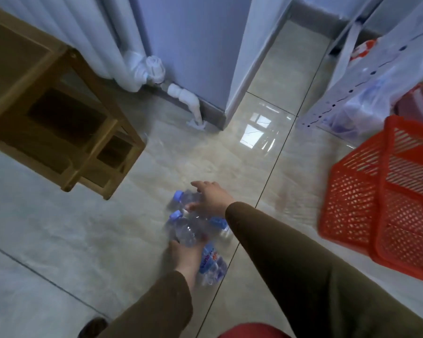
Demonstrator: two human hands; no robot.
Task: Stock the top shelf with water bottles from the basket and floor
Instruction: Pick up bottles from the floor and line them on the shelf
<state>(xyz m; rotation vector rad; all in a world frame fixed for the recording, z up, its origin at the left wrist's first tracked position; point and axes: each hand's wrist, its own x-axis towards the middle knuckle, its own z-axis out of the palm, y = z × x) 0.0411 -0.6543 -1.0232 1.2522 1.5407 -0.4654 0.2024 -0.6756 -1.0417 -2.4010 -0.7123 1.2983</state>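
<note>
Several clear water bottles with blue caps lie clustered on the tiled floor near the frame's middle. My right hand (211, 197) rests on the farthest bottle (185, 198), thumb and fingers around its body. My left hand (185, 252) grips a nearer bottle (185, 229) from below. Another bottle with a blue and red label (211, 263) lies beside my left wrist, and a fourth bottle (220, 224) shows partly under my right sleeve. The wooden shelf unit (59, 113) stands at the left. The red plastic basket (386, 196) lies tipped on the floor at the right.
A white radiator pipe and valve (154, 69) run along the wall behind the shelf. A white perforated bin with plastic bags (366, 93) stands at the back right. Glossy floor tiles (254, 132) stretch between shelf and basket. A dark shoe (93, 326) shows at the bottom.
</note>
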